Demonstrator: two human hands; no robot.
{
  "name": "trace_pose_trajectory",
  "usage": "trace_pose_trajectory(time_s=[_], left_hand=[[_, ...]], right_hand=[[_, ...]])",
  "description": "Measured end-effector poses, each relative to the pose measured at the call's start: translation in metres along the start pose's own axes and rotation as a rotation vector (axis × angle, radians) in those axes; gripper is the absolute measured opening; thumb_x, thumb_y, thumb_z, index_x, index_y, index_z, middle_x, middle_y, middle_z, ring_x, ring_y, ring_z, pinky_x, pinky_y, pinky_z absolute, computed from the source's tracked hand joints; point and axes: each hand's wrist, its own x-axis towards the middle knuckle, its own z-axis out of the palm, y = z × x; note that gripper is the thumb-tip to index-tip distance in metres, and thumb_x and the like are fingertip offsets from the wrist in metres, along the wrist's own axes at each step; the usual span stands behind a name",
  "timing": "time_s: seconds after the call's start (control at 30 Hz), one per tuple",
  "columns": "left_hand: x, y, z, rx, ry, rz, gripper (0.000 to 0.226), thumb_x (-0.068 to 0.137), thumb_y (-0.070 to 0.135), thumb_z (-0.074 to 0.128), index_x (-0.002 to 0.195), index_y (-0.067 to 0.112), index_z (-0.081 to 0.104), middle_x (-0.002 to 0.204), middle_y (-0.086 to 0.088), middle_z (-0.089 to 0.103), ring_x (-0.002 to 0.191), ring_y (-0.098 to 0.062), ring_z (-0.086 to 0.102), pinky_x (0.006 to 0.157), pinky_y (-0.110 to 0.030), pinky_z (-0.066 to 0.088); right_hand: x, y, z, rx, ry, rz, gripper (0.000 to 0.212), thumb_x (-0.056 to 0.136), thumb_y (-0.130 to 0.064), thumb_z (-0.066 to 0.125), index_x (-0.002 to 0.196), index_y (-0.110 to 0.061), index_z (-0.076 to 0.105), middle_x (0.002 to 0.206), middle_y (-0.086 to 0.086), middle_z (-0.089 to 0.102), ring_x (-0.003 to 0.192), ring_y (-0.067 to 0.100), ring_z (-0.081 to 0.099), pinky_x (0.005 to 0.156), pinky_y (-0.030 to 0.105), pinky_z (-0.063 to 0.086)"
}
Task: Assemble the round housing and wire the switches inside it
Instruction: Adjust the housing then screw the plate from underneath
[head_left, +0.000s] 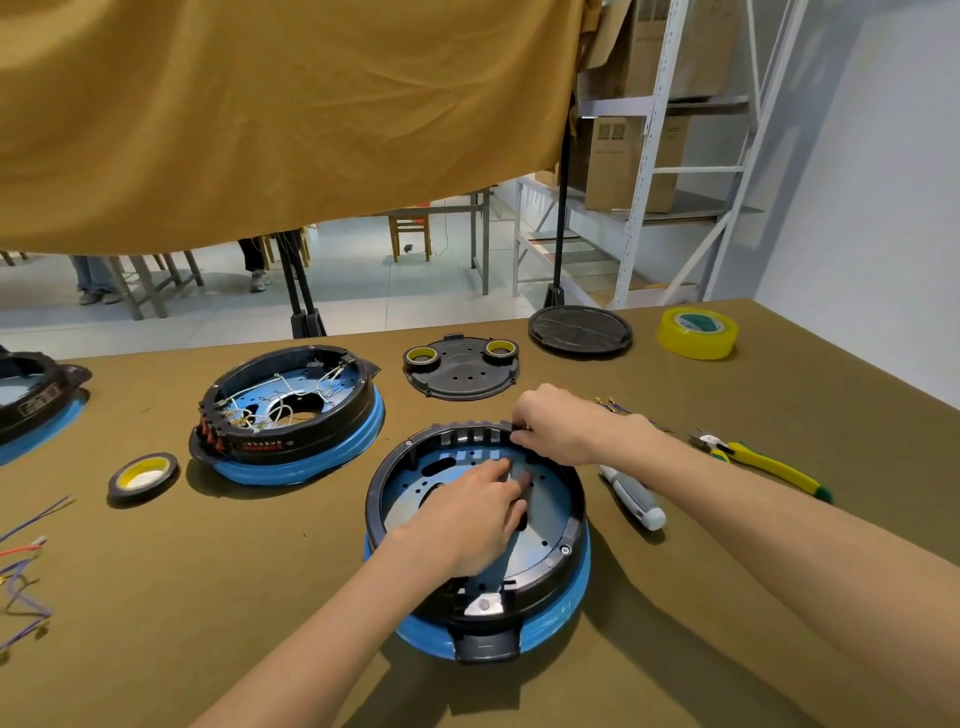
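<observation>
**Switch going into the housing wall: risks and count**

The housing (478, 525) sits on the table (208, 597) just in front of the person, its black ring on a blue base. The right hand (558, 426) pinches a small dark part at the far rim, likely a switch; the left hand (475, 512) lies inside on the metal plate, fingers loosely curled, and whether it holds anything I cannot tell.

Risks, as I judge them: a switch pushed in crooked could jam in its slot, and the housing could skid if the left hand lifts.

Count: three housings, this one, a wired one (291, 410), and one cut off at the left edge (36, 395). Two covers (462, 369) (580, 332). Four tape rolls: one yellow (697, 332), one black (143, 475), two on the nearer cover. One screwdriver (634, 496), one pair of pliers (753, 460), loose wires (26, 561) at left.
</observation>
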Motion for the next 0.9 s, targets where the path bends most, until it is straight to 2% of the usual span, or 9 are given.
trace_pose_trajectory(time_s=[0.17, 0.33, 0.37, 0.43, 0.53, 0.67, 0.73, 0.83, 0.9], left_hand=[[-0.003, 0.001, 0.001, -0.031, -0.011, -0.066, 0.050, 0.112, 0.036, 0.027, 0.147, 0.008, 0.047, 0.149, -0.015, 0.046, 0.138, -0.026, 0.038, 0.110, -0.040, 0.039], [0.000, 0.002, -0.004, -0.176, -0.010, -0.155, 0.049, 0.112, 0.027, 0.023, 0.139, 0.002, 0.055, 0.140, -0.016, 0.056, 0.137, -0.034, 0.037, 0.114, -0.042, 0.032], [0.001, 0.002, -0.005, -0.180, -0.005, -0.166, 0.049, 0.112, 0.028, 0.023, 0.142, 0.003, 0.052, 0.143, -0.015, 0.054, 0.139, -0.032, 0.036, 0.115, -0.039, 0.030], [0.001, -0.003, -0.006, -0.134, -0.011, -0.159, 0.050, 0.113, 0.032, 0.024, 0.154, 0.009, 0.040, 0.155, -0.014, 0.041, 0.145, -0.028, 0.032, 0.116, -0.036, 0.027], [-0.004, -0.010, -0.007, -0.068, -0.064, -0.177, 0.050, 0.112, 0.036, 0.023, 0.155, 0.013, 0.033, 0.155, -0.015, 0.034, 0.144, -0.033, 0.032, 0.114, -0.044, 0.034], [-0.007, -0.009, -0.012, -0.072, -0.073, -0.091, 0.038, 0.110, 0.041, 0.031, 0.133, 0.021, 0.054, 0.132, -0.010, 0.052, 0.128, -0.032, 0.048, 0.103, -0.043, 0.041], [-0.010, -0.006, -0.014, -0.096, -0.108, 0.014, 0.043, 0.109, 0.043, 0.035, 0.145, 0.027, 0.052, 0.148, -0.007, 0.049, 0.142, -0.026, 0.039, 0.113, -0.040, 0.034], [-0.010, -0.003, -0.011, -0.107, -0.146, 0.065, 0.051, 0.108, 0.049, 0.036, 0.156, 0.032, 0.040, 0.169, -0.006, 0.024, 0.157, -0.021, 0.017, 0.124, -0.039, 0.017], [-0.010, -0.003, -0.006, -0.104, -0.123, 0.060, 0.055, 0.107, 0.052, 0.038, 0.158, 0.031, 0.035, 0.171, -0.007, 0.018, 0.157, -0.022, 0.015, 0.125, -0.039, 0.016]], right_hand=[[0.005, -0.004, 0.002, -0.010, 0.019, -0.025, 0.026, 0.103, -0.026, 0.059, 0.099, -0.004, 0.072, 0.092, 0.014, 0.070, 0.080, 0.030, 0.066, 0.071, 0.045, 0.059], [0.003, -0.009, -0.003, 0.069, -0.009, -0.008, 0.029, 0.105, -0.029, 0.057, 0.108, -0.005, 0.074, 0.101, 0.014, 0.072, 0.090, 0.030, 0.068, 0.081, 0.046, 0.058], [0.002, -0.009, -0.005, 0.080, -0.025, 0.005, 0.032, 0.105, -0.033, 0.057, 0.105, -0.005, 0.072, 0.099, 0.013, 0.071, 0.088, 0.028, 0.068, 0.078, 0.045, 0.058], [-0.006, -0.008, 0.001, 0.031, -0.056, 0.071, 0.034, 0.104, -0.040, 0.056, 0.085, -0.012, 0.060, 0.082, 0.007, 0.064, 0.070, 0.022, 0.063, 0.056, 0.036, 0.050], [-0.021, -0.007, 0.027, 0.023, -0.116, 0.186, 0.035, 0.104, -0.034, 0.053, 0.075, -0.018, 0.046, 0.073, 0.003, 0.057, 0.055, 0.018, 0.060, 0.040, 0.025, 0.038], [-0.020, 0.000, 0.016, 0.079, -0.112, 0.096, 0.032, 0.108, -0.029, 0.046, 0.079, -0.017, 0.050, 0.079, 0.006, 0.062, 0.068, 0.026, 0.061, 0.053, 0.032, 0.041], [-0.017, 0.000, 0.002, 0.109, -0.124, 0.027, 0.029, 0.108, -0.031, 0.049, 0.086, -0.015, 0.057, 0.085, 0.007, 0.063, 0.079, 0.029, 0.058, 0.063, 0.037, 0.045], [-0.014, -0.004, -0.003, 0.199, -0.086, 0.009, 0.038, 0.105, -0.044, 0.054, 0.113, -0.010, 0.070, 0.105, 0.009, 0.070, 0.096, 0.028, 0.064, 0.085, 0.043, 0.054], [-0.013, -0.002, 0.002, 0.215, -0.096, 0.024, 0.039, 0.104, -0.045, 0.052, 0.104, -0.011, 0.072, 0.097, 0.007, 0.072, 0.090, 0.027, 0.066, 0.077, 0.040, 0.055]])
